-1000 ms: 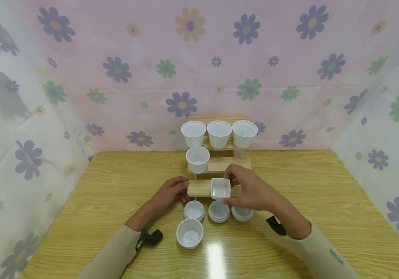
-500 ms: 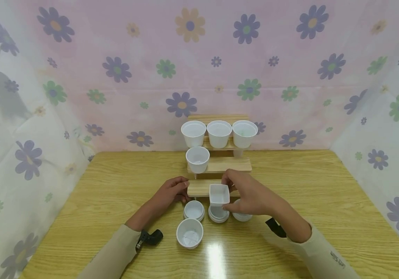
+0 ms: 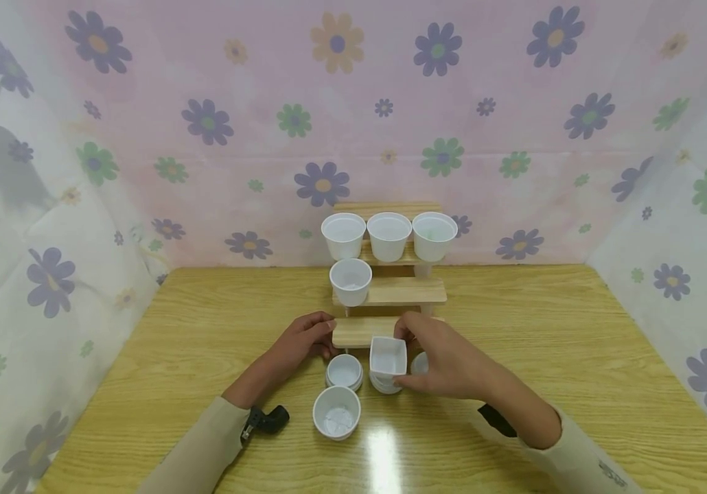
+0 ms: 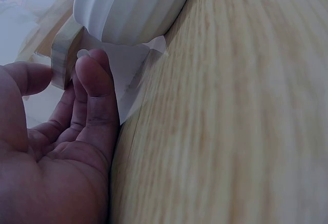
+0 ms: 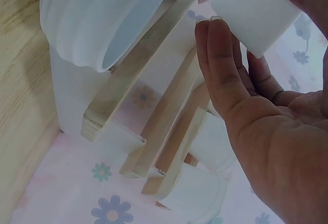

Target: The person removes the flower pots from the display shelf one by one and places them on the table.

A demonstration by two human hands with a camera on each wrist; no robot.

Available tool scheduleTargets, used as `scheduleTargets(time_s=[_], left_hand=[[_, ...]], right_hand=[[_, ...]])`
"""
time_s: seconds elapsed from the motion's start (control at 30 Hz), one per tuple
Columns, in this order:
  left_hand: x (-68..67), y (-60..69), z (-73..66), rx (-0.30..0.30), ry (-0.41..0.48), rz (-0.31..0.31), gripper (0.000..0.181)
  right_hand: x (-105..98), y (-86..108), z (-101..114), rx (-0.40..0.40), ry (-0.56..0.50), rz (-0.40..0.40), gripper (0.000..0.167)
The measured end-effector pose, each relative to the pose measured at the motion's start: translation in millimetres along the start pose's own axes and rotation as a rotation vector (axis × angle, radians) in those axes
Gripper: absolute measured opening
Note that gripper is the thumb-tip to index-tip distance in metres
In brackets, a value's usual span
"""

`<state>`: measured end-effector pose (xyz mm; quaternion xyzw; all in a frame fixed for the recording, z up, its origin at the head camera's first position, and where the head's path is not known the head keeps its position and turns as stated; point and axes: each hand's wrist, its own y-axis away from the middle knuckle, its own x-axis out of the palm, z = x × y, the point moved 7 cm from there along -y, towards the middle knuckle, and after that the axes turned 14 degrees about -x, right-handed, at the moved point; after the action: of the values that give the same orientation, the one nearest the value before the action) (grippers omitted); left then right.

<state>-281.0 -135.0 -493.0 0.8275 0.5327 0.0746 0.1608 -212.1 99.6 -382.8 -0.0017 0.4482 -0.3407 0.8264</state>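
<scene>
A square white cup (image 3: 388,357) is pinched between thumb and fingers of my right hand (image 3: 452,360), in front of the lowest step of a tiered wooden stand (image 3: 353,333) and over a round ribbed white pot (image 3: 386,386). In the right wrist view the square cup (image 5: 256,14) is in the grasp of the right hand (image 5: 277,131). My left hand (image 3: 298,346) holds the left end of the lowest step; in the left wrist view the thumb and fingers of the left hand (image 4: 61,147) lie around the wooden step end (image 4: 64,55).
Three round white cups (image 3: 389,237) stand on an upper step, and another white cup (image 3: 351,282) is on the step below. More pots (image 3: 344,372) sit before the stand, with a round white bowl (image 3: 336,413) nearer on the wooden table (image 3: 236,302). Flowered cloth hangs behind.
My right hand has brought the square cup down and toward me, from above the lowest step to in front of it. The left hand has stayed at the step's end.
</scene>
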Motion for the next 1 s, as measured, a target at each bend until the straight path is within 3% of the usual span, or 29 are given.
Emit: scheduleTargets(time_s=[0.43, 1.0], left_hand=[[0.5, -0.4, -0.5, -0.001, 0.009, 0.000, 0.034], [0.6, 0.4, 0.0, -0.004, 0.010, 0.015, 0.035]], right_hand=[[9.0, 1.7, 8.9, -0.041, 0.057, 0.058, 0.054], [19.4, 4.3, 13.1, -0.061, 0.029, 0.161, 0.056]])
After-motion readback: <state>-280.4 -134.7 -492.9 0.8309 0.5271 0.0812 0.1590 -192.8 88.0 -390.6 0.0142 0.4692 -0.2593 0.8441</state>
